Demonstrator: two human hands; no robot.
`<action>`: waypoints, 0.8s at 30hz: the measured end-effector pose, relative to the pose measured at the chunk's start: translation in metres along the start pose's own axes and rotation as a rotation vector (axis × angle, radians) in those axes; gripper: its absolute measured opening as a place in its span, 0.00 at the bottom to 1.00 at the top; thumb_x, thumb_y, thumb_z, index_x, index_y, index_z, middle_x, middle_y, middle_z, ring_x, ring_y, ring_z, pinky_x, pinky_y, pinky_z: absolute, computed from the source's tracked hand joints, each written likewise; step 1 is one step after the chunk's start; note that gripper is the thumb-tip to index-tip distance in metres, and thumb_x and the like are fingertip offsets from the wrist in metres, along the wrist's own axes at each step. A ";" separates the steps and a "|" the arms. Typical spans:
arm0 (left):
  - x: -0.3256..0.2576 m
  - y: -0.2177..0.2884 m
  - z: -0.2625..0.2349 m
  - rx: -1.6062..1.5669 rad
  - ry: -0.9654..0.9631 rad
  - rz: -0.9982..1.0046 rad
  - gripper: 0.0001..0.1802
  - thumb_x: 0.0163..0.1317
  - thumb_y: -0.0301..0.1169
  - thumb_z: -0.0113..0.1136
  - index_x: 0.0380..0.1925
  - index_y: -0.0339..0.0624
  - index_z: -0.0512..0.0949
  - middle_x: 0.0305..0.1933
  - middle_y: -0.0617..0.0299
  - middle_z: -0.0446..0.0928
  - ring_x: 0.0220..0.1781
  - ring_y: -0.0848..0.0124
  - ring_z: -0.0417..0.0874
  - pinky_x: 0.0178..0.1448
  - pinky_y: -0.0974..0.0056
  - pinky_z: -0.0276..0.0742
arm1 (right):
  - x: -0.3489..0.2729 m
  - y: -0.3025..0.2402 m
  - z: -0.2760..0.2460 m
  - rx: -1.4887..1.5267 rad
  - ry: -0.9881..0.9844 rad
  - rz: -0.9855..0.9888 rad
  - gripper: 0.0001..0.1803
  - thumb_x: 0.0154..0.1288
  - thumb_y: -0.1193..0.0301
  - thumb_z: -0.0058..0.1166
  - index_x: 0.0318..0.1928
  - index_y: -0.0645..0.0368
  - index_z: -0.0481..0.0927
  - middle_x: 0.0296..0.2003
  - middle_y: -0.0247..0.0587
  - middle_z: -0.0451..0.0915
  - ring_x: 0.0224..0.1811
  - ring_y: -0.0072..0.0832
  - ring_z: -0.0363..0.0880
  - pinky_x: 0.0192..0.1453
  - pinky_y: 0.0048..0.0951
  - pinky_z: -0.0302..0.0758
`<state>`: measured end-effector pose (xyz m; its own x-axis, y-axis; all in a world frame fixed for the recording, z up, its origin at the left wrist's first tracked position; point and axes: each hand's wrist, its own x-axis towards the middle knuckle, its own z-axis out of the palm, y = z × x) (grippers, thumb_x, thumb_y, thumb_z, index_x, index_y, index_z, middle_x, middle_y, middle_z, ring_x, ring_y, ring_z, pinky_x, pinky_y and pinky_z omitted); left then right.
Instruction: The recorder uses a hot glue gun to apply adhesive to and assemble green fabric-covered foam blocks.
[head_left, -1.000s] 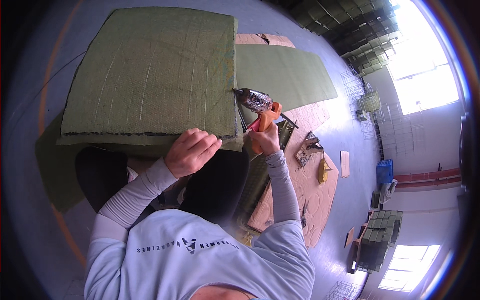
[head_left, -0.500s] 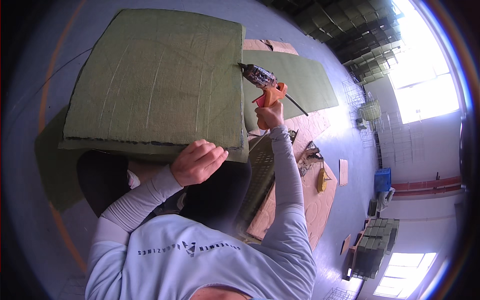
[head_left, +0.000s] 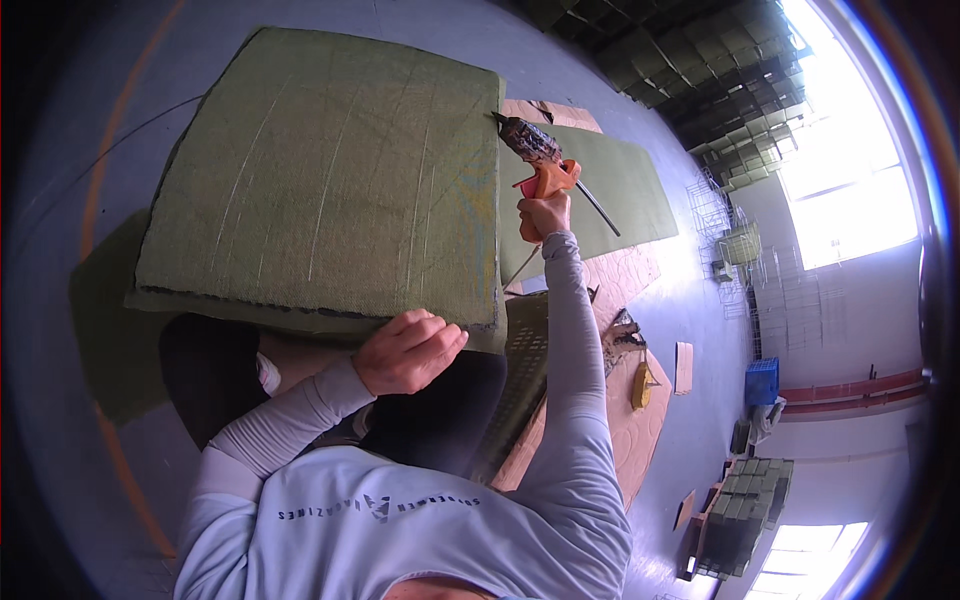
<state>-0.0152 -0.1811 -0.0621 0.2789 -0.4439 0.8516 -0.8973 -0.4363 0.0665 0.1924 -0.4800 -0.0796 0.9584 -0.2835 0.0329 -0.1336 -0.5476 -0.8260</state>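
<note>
A large square green fabric panel point(head_left: 320, 180) lies tilted across my lap, with thin pale lines down its face and a dark strip along its near edge. My left hand point(head_left: 410, 352) is closed on the panel's near edge, close to its right corner, thumb and fingers pinching it. My right hand point(head_left: 545, 215) grips the orange handle of a glue gun point(head_left: 553, 180). Dark wrapping covers the gun's barrel, and a dark glue stick pokes out of its back. Its nozzle is at the panel's right edge, near the far right corner; whether it touches cannot be made out.
Another green sheet point(head_left: 625, 190) lies to the right over cardboard point(head_left: 640, 440). A perforated crate point(head_left: 520, 365) stands beside my leg. A yellow object point(head_left: 643, 385) rests on the cardboard. Farther right are a blue crate point(head_left: 762, 380) and stacked green boxes point(head_left: 745, 510).
The glue gun's nozzle has moved away from me along the panel's right edge, nearer the far corner. My left hand keeps its hold on the near edge. The whole view has shifted slightly.
</note>
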 end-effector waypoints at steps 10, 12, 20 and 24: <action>0.001 0.000 0.002 0.005 0.015 -0.009 0.13 0.54 0.27 0.64 0.40 0.38 0.84 0.43 0.64 0.75 0.45 0.70 0.76 0.50 0.63 0.77 | 0.042 -0.018 0.010 -0.092 0.051 0.014 0.11 0.39 0.75 0.66 0.22 0.68 0.79 0.18 0.44 0.80 0.19 0.32 0.82 0.25 0.33 0.78; 0.002 -0.001 0.003 0.017 0.006 -0.003 0.13 0.54 0.27 0.64 0.40 0.38 0.84 0.43 0.65 0.75 0.44 0.70 0.76 0.50 0.63 0.77 | 0.049 -0.020 0.009 -0.120 0.052 0.014 0.11 0.39 0.74 0.66 0.23 0.68 0.79 0.18 0.45 0.81 0.20 0.32 0.82 0.25 0.33 0.78; 0.000 0.001 0.002 0.003 0.002 -0.018 0.13 0.53 0.27 0.64 0.40 0.38 0.84 0.43 0.65 0.75 0.44 0.70 0.76 0.50 0.63 0.77 | 0.087 -0.021 0.013 -0.153 0.050 0.024 0.14 0.37 0.76 0.70 0.26 0.70 0.80 0.22 0.46 0.83 0.22 0.33 0.84 0.28 0.31 0.81; 0.001 0.001 0.001 0.003 0.000 -0.018 0.14 0.53 0.27 0.63 0.40 0.38 0.84 0.43 0.65 0.76 0.43 0.70 0.76 0.50 0.64 0.77 | 0.104 -0.021 0.015 -0.150 0.016 0.027 0.14 0.37 0.75 0.69 0.25 0.70 0.80 0.22 0.45 0.83 0.22 0.32 0.84 0.28 0.31 0.81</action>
<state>-0.0161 -0.1828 -0.0620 0.2952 -0.4355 0.8504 -0.8909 -0.4470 0.0803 0.2986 -0.4862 -0.0671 0.9500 -0.3114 0.0222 -0.1961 -0.6507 -0.7336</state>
